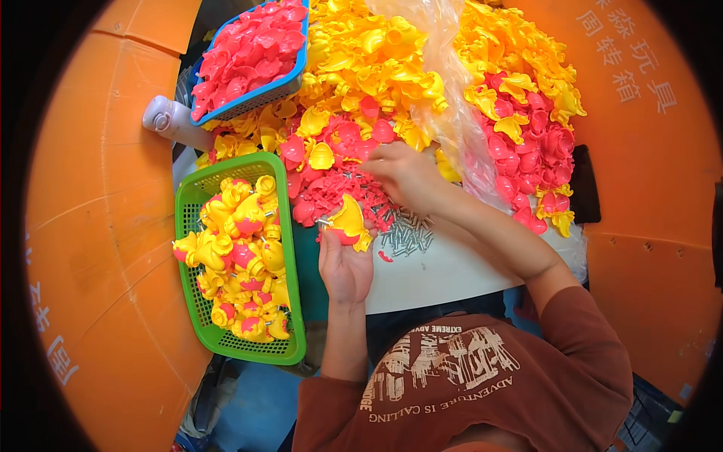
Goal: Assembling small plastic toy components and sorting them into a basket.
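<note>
Looking down from the head view, the left hand (345, 265) is curled around a yellow and pink toy piece (349, 221), holding it up just over the near edge of the pile, with a small metal pin poking out of its left side. The right hand (405, 175) is reaching across into the loose pink parts (335, 197), fingers bent down and pinching at something there, though what exactly it has between them is too small to make out.

Just beside the held piece, on the white bench (444, 275), sits a little heap of silver screws (405, 235). Behind that the bench is buried under a big mound of yellow plastic shells (361, 53), with more pink shells (531, 151) off to the right and a clear plastic bag (444, 83) draped over the middle of it.

On the left, a green basket (295, 301) is packed with put-together yellow and pink toys (237, 252). Further back, a blue basket (260, 94) holds only pink pieces, and a white bottle (169, 120) lies next to it. Orange bins (98, 226) wrap around both sides.
</note>
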Demonstrator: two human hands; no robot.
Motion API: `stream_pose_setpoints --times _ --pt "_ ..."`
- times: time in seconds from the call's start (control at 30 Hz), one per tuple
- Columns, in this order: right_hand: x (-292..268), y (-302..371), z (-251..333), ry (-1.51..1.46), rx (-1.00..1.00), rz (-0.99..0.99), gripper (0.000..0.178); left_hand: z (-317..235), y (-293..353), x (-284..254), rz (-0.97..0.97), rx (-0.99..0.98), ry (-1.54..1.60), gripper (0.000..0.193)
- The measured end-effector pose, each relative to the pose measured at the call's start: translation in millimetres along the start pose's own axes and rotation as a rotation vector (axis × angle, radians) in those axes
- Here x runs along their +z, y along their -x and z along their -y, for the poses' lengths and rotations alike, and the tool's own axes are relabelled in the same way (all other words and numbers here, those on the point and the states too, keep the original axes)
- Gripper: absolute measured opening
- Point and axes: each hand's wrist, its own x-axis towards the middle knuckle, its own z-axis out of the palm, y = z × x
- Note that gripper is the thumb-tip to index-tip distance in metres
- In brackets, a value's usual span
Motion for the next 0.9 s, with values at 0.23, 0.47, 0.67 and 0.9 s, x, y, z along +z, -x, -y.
stream_pose_setpoints --times 0.23,0.47,0.67,0.9 --pt "21 -14 -9 0.168 -0.334 0.261 0.025 -6 2 -6 -0.013 -0.011 0.069 0.039" --pt "-21 -6 14 -0.183 -0.162 -0.019 0.02 -1 -2 4 0.047 -0.051 -0.015 0.042" --pt "-47 10 40 -0.027 -0.424 -0.071 0.028 8 5 29 0.123 -0.054 -0.129 0.041" --pt "-53 22 33 -0.112 -0.424 -0.135 0.028 17 8 39 0.253 -0.07 -0.106 0.042"
